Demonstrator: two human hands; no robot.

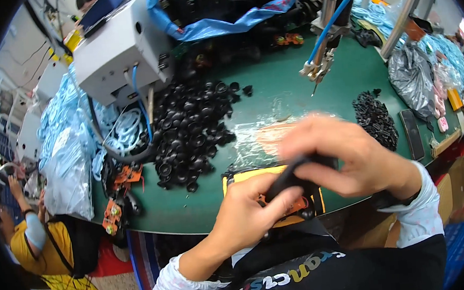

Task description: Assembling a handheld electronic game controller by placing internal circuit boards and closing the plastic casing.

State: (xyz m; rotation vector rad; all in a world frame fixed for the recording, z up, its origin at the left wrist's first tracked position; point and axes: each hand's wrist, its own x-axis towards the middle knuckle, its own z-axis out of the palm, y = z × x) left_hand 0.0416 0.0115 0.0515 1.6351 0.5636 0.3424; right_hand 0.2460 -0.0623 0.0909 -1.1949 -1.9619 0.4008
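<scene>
Between my hands is a black curved plastic part (288, 181), partly hidden by the fingers. My left hand (250, 204) grips its left side, thumb on top. From the right, my right hand (341, 150) curls over the same part, its fingertips smeared by motion. Right below them lies a yellow-edged pad (252, 174) at the table's front edge, with an orange piece (294, 206) and black bits on it. A heap of small round black cups (189, 126) lies to the left of my hands. Farther right sits a pile of small black pieces (375, 118).
A metal machine head (318, 64) with a thin tip hangs over the green table (275, 70). At the left stands a grey box (118, 50) with hoses; orange parts (112, 217) lie by the edge. A phone (411, 134) rests at right. Another person (38, 242) sits at far left.
</scene>
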